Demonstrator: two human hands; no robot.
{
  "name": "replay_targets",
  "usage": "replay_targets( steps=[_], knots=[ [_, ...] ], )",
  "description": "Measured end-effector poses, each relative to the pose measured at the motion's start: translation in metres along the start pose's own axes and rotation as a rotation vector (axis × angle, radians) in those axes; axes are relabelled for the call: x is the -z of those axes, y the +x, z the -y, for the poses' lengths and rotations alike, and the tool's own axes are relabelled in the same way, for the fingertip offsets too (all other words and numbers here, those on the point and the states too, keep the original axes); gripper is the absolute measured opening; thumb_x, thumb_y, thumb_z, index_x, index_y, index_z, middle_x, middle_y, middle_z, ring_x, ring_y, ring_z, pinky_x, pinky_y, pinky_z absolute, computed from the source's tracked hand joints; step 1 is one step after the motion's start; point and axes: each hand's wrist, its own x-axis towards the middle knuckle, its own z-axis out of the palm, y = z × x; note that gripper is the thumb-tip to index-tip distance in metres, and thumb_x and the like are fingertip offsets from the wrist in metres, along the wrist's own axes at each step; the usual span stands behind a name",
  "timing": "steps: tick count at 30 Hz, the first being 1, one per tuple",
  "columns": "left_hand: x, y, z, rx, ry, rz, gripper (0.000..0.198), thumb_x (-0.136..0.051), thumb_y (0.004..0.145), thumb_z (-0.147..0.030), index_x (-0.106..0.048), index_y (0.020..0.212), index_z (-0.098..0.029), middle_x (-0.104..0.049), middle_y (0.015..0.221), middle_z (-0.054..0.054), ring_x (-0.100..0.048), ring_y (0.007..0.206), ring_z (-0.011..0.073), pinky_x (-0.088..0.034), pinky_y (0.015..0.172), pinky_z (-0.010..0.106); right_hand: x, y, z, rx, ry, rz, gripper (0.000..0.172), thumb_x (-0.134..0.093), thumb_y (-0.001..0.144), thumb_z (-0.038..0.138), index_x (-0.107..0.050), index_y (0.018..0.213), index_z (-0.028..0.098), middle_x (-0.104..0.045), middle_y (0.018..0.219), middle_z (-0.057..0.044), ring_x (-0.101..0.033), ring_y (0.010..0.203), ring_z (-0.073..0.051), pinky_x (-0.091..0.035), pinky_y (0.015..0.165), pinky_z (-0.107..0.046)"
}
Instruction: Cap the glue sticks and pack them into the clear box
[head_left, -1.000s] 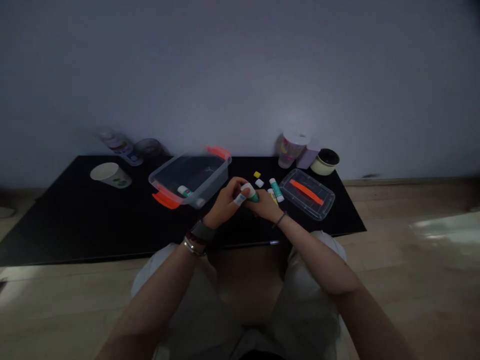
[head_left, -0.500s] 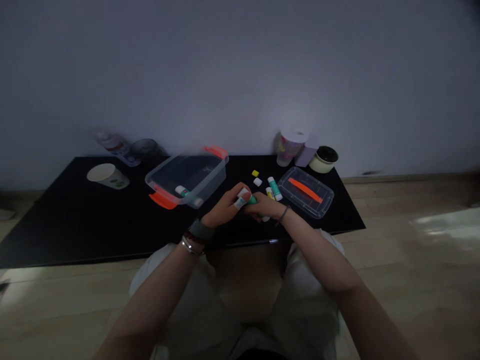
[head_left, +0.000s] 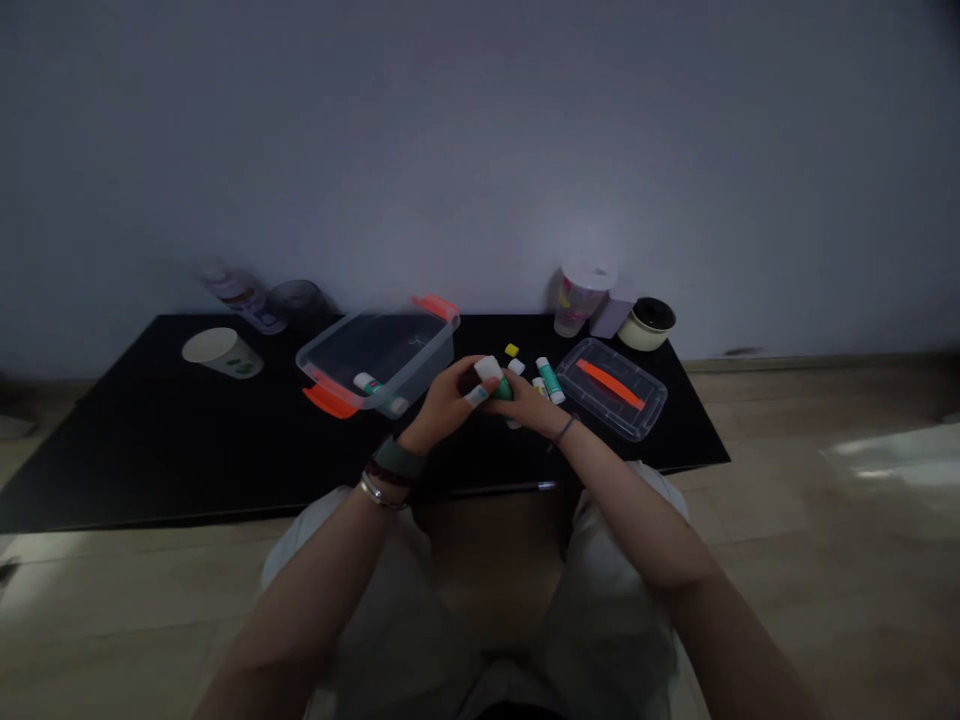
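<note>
Dim bluish-grey wall (head_left: 450, 150) behind a black table (head_left: 187, 450), pale tiled floor (head_left: 810, 520) with a bright patch at right.

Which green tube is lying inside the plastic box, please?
The tube inside the box, near its left orange handle. The others are outside: one held by left hand and right hand, one on the table beside the lid.

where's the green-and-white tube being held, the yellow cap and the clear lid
Green-and-white tube (head_left: 487, 367): head view, its white end.
Yellow cap (head_left: 511, 350): head view, its middle.
Clear lid (head_left: 611, 385): head view, its orange handle.
</note>
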Motion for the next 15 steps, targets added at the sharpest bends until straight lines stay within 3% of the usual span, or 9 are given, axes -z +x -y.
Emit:
replay_targets(
  steps=[3, 6, 8, 11, 15],
  knots=[
    [0.02, 0.011, -0.006, -0.07, -0.017, -0.18, 0.055, -0.073, 0.076, -0.058, -0.062, 0.11, -0.016, -0.07, 0.106, 0.01, -0.068, 0.096, 0.0225, -0.056, 0.087, 0.038, 0.002, 0.002, -0.006, 0.043, -0.077, -0.118, 0.045, -0.077, 0.074, 0.031, -0.054, 0.111, 0.02, -0.062, 0.106, -0.001, -0.058, 0.094, -0.014, -0.048, 0.087, -0.03],
    [0.057, 0.028, -0.009, -0.14, 0.025, -0.459, 0.055, -0.071, 0.08, -0.058, -0.059, 0.115, -0.017, -0.069, 0.106, 0.009, -0.067, 0.093, 0.0198, -0.055, 0.084, 0.035, 0.005, 0.003, -0.011, 0.002, -0.128, -0.16, 0.045, -0.076, 0.076, 0.031, -0.053, 0.114, 0.019, -0.06, 0.108, -0.004, -0.057, 0.088, -0.014, -0.049, 0.086, -0.032],
    [0.085, 0.038, -0.01, -0.122, 0.136, -0.562, 0.059, -0.073, 0.083, -0.051, -0.052, 0.127, -0.018, -0.067, 0.101, 0.006, -0.064, 0.084, 0.0166, -0.053, 0.079, 0.032, 0.005, 0.003, -0.012, 0.013, -0.143, -0.153, 0.042, -0.075, 0.077, 0.031, -0.055, 0.112, 0.019, -0.06, 0.108, -0.005, -0.058, 0.087, -0.013, -0.049, 0.084, -0.031],
    [0.117, 0.049, -0.008, -0.014, 0.43, -0.54, 0.054, -0.075, 0.084, -0.034, -0.052, 0.13, -0.019, -0.066, 0.102, 0.004, -0.059, 0.075, 0.0133, -0.049, 0.077, 0.031, 0.006, 0.003, -0.011, 0.043, -0.174, -0.117, 0.034, -0.072, 0.08, 0.03, -0.057, 0.109, 0.019, -0.061, 0.109, -0.005, -0.059, 0.086, -0.013, -0.05, 0.082, -0.031],
    [0.136, 0.06, 0.004, 0.101, 0.695, -0.471, 0.034, -0.07, 0.084, -0.02, -0.063, 0.116, -0.015, -0.065, 0.097, 0.005, -0.054, 0.075, 0.0151, -0.046, 0.083, 0.032, 0.004, 0.001, -0.009, 0.056, -0.254, -0.059, 0.026, -0.071, 0.082, 0.028, -0.061, 0.103, 0.018, -0.064, 0.106, -0.004, -0.059, 0.083, -0.012, -0.05, 0.081, -0.031]
  ],
)
